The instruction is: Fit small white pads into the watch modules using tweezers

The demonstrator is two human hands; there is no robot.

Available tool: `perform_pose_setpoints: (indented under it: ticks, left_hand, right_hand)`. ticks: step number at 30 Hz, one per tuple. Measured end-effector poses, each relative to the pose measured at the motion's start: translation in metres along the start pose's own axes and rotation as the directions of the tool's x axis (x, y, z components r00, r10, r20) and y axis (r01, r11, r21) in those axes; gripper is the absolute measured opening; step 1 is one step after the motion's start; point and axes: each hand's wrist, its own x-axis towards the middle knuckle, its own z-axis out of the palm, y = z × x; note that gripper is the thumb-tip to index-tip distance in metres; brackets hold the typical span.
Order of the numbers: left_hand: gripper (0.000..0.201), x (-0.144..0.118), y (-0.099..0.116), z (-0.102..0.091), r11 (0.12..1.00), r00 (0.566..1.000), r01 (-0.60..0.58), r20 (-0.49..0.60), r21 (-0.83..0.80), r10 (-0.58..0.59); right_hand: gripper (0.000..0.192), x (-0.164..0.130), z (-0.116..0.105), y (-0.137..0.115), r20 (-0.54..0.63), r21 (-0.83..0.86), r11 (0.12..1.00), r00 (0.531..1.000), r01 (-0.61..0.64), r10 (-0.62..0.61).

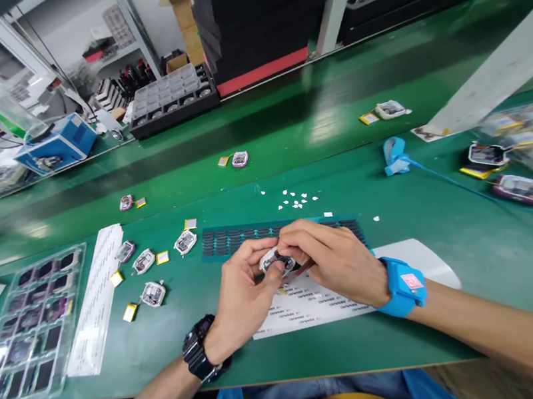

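Observation:
My left hand point(243, 291) and my right hand point(329, 260) meet over the green bench, both closed around one small white watch-like device point(279, 261) with a dark middle. The right hand's fingers also pinch a thin brown tool or strip point(298, 270) against it. Under the hands lies a white label sheet point(313, 303), and behind them a teal sheet of small black pads point(232, 238). A black watch sits on my left wrist, a blue wrist strap on my right.
Several similar devices with yellow batteries point(152, 293) lie left of the hands, beside a white strip point(95, 301) and a clear tray of dark parts point(28, 328). White scraps point(297, 200) lie behind; a blue strap point(395, 155) and more devices point(522, 188) sit right.

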Motion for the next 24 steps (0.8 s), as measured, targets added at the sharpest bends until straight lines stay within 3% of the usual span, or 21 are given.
perform_pose_setpoints:
  ticks: [6, 11, 17, 20, 22, 24]
  left_hand:
    - [0.02, -0.0018, 0.0015, 0.0029, 1.0, 0.999, 0.021, -0.048, -0.013, -0.021]
    - [0.017, -0.003, 0.001, 0.0032, 0.997, 0.998, -0.005, -0.063, 0.074, 0.01]
    - [0.014, -0.0026, -0.0007, 0.0013, 0.994, 0.998, -0.011, -0.054, 0.11, 0.017]
    - [0.011, -0.0034, -0.0015, 0.0012, 0.986, 0.995, -0.055, -0.077, 0.159, 0.068]
    - [0.013, -0.0041, -0.0003, 0.0017, 0.99, 0.995, -0.033, -0.084, 0.135, 0.045]
    - [0.018, -0.0041, 0.0023, 0.0026, 0.998, 0.996, 0.019, -0.089, 0.066, -0.013]
  right_hand:
    - [0.022, -0.0013, -0.0013, -0.0011, 0.01, -0.092, 0.994, 0.998, 0.065, -0.064]
    - [0.029, 0.0007, -0.0062, -0.0024, 0.023, -0.238, 0.957, 0.985, 0.169, -0.169]
    - [0.036, 0.0, -0.0091, -0.0026, 0.055, -0.253, 0.947, 0.98, 0.198, -0.191]
    - [0.03, -0.0019, -0.0063, -0.0048, 0.004, -0.132, 0.984, 0.993, 0.118, -0.119]
    - [0.019, -0.0008, -0.0054, -0.0064, -0.045, 0.076, 0.997, 0.999, -0.02, 0.024]
    - [0.009, 0.0027, -0.0064, -0.0069, -0.012, 0.293, 0.936, 0.978, -0.195, 0.207]
